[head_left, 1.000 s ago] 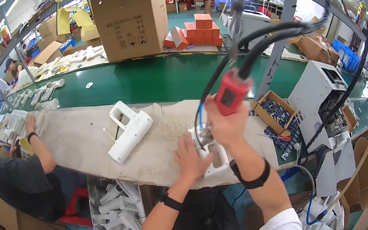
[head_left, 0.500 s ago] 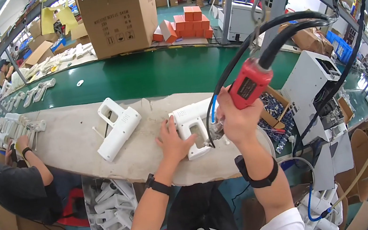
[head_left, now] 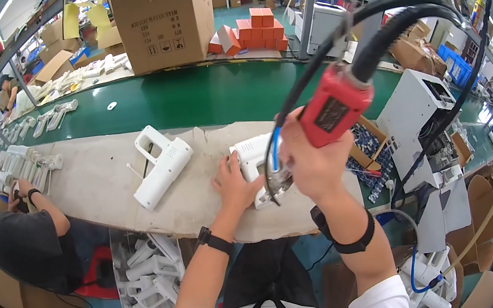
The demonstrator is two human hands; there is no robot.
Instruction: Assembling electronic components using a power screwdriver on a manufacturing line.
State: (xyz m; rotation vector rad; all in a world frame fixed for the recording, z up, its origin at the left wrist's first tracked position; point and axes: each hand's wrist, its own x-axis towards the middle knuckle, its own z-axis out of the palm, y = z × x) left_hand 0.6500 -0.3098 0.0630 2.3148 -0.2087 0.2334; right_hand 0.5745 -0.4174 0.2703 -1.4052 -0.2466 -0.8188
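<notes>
My right hand [head_left: 319, 165] is wrapped around a red power screwdriver [head_left: 336, 105] hung from above with thick black cables. Its lower end, beside a thin blue tube, hangs over a white pistol-shaped plastic housing [head_left: 254, 147]. The hand and tool hide much of that housing, and I cannot tell whether the bit touches it. With thumb and fingers against the housing's left side and handle, my left hand [head_left: 239, 184] holds it on the bench. A second white housing [head_left: 164, 174] with a looped handle lies further left, touched by neither hand.
Beyond the cardboard-covered bench [head_left: 86, 171] runs a green conveyor [head_left: 186, 93]. A box of small parts [head_left: 369, 158] and a grey machine [head_left: 415, 109] stand at the right. A co-worker [head_left: 19, 232] handles parts at left. A bin of white housings [head_left: 151, 283] sits below.
The screwdriver has shifted a little, its lower end now further left over the housing's handle. My left hand keeps its hold. The whole view has turned slightly.
</notes>
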